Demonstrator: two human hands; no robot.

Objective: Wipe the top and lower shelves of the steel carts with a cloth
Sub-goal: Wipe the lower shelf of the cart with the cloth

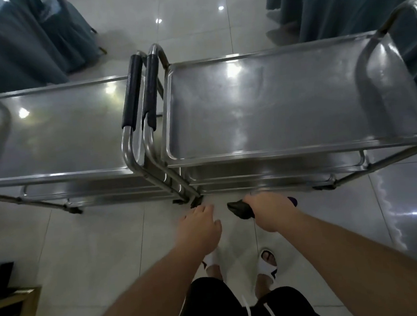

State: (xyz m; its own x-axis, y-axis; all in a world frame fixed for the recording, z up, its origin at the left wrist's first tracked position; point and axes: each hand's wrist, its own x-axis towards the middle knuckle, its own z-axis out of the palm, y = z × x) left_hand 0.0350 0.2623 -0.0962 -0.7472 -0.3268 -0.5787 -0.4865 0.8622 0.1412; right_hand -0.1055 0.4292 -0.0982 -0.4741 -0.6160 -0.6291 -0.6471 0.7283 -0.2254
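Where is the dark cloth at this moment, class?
In the head view, the dark cloth is gripped in the right hand, low in front of the right steel cart, just right of the empty left hand.

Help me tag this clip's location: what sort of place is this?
Probably a restaurant or banquet hall: two steel carts stand side by side on a glossy tiled floor, with blue draped cloths beyond, like covered tables or chairs. The right hand holds a dark cloth.

Two steel carts stand handle to handle on the pale tiled floor (pixel 97 239): left cart (pixel 52 129) beyond the left hand, right cart (pixel 285 103) beyond the right; top shelves seemingly bare.
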